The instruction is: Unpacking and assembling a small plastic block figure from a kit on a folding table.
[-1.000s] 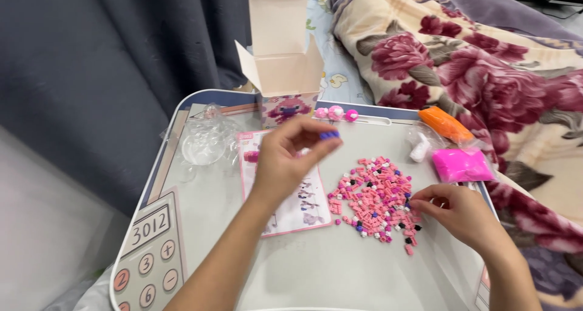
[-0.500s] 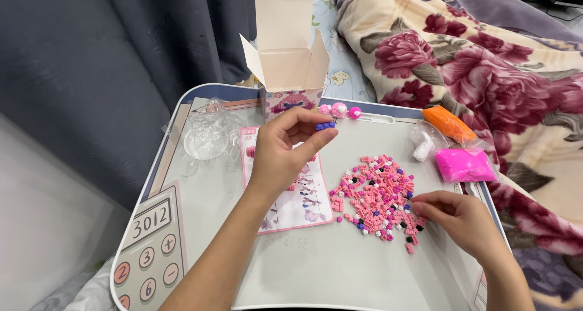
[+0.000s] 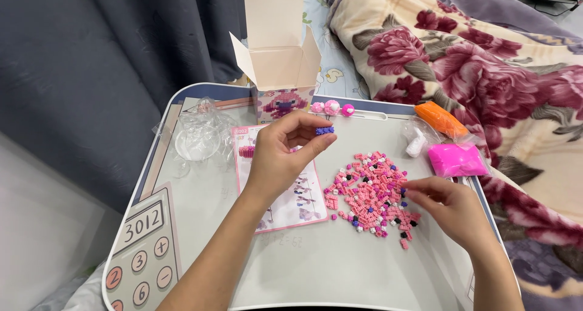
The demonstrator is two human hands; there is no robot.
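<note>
On the tray, my left hand pinches a small purple brick piece between thumb and forefinger, raised above the instruction sheet. Its long axis runs left to right, roughly level. I judge this is mid-assembly: the next brick must seat squarely on it. My right hand rests at the pink brick pile, fingertips pressed together; whether they hold a brick, I cannot tell.

Two bare forearms over the white lap tray, no sleeves in view, left hand without rings or watch, right hand likewise unadorned, short plain fingernails, bare wrists
</note>
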